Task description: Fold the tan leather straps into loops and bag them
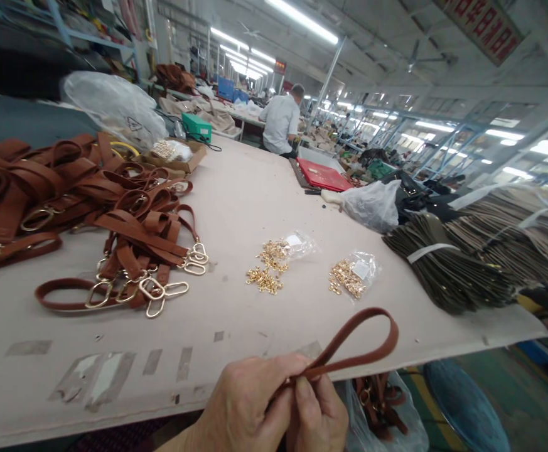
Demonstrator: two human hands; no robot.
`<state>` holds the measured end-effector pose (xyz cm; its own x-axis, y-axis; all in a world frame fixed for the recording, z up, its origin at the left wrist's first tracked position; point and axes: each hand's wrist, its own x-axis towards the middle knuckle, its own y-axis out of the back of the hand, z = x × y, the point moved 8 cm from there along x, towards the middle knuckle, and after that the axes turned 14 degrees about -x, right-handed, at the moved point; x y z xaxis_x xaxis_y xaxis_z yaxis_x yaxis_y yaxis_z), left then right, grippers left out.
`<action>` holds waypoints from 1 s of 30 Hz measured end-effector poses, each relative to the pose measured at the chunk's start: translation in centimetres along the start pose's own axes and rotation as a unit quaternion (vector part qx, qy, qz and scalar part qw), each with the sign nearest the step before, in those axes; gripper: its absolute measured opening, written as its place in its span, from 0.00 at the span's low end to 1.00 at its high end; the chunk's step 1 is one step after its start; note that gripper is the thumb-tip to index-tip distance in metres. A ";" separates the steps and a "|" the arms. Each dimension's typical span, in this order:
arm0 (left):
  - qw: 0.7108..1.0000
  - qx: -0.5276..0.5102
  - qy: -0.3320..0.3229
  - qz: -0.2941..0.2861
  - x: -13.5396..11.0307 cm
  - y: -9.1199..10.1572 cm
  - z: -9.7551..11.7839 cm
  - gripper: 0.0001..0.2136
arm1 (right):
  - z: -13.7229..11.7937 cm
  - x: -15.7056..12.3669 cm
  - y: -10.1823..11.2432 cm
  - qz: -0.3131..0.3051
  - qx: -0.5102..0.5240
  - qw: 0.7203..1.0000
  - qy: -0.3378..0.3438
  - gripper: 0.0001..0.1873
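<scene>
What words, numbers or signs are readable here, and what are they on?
Red overhead sign: Chinese characters, apparently "日清日"; the rest is uncertain.
Small red sign far back: too small to read.
White labels with the gold-coloured fittings: no legible text.
Dark print on the large clear bag: too blurred to read.

Pale pinkish-beige tabletop (240, 188), pretty scuffed, with tape patches (152, 362) stuck along the near edge. Left side's buried under a messy heap of brown straps (57, 179), gold oval rings (152, 289) poking out the front. Small gold bits (265, 280) sit loose mid-table, half spilled by an open clear bag (304, 243), with another bag of gold bits (349, 276) just right of it. Far right there's a banded bundle of dark strips (447, 270)
</scene>
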<state>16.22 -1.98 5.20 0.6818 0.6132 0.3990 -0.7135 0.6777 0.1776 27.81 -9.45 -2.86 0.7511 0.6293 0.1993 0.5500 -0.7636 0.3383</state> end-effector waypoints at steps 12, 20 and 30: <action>0.987 -0.093 0.117 0.066 -1.1 3.0 -2.7 0.12 | -2.4 0.5 -2.3 -0.054 0.042 0.997 -0.042 0.14; 0.976 -0.104 0.145 0.124 -1.4 4.9 -2.7 0.11 | -5.7 1.1 -2.0 0.032 -0.019 0.990 0.134 0.07; 0.984 -0.054 0.105 0.136 -1.8 5.3 -2.7 0.12 | -8.3 0.5 -2.7 0.000 -0.136 0.944 0.300 0.06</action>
<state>11.63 1.61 3.02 0.4940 0.8405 0.2226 -0.8609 0.5087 -0.0104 23.65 -5.86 3.95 0.3638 0.6606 0.6567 0.3740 -0.7493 0.5465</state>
